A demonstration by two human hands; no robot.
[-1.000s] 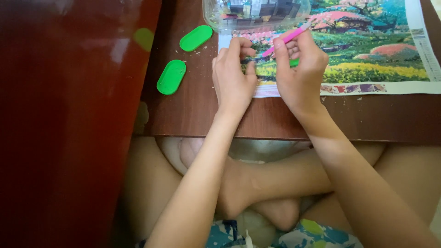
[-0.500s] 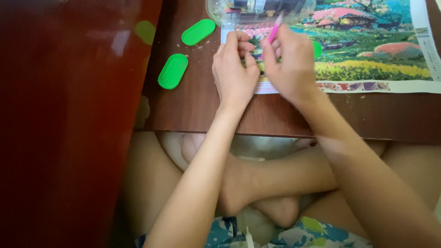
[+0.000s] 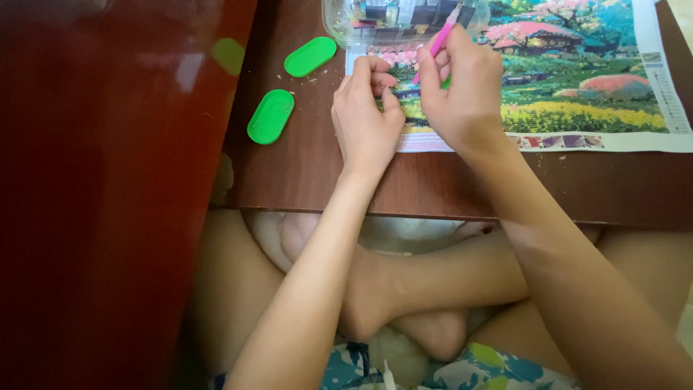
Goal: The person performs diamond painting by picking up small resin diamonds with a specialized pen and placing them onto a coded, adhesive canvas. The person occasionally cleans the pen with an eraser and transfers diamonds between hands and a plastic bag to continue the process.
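Hands: two, both up at the near-left corner of the picture canvas [image 3: 577,79], side by side and close together
Right hand [image 3: 462,94]: grip pinched tight around one pink pen [image 3: 442,34], which slants up and away, its tip down on the canvas behind the fingers
Left hand [image 3: 364,119]: fingers curled, heel on the brown tabletop [image 3: 310,173], fingertips at the canvas edge; grip looks narrow, and whether it pinches anything I cannot tell
Green trays: two flat ovals, far tray [image 3: 310,57] and near tray [image 3: 270,116], lying on the tabletop left of the hands, apart from each other
Clear container [image 3: 375,22]: one, sitting on the canvas's top-left part, cut off by the top of the frame
Hidden: the pen tip and the patch being worked sit behind the right hand's fingers; the canvas runs out past the right edge
Below the tabletop: crossed bare legs
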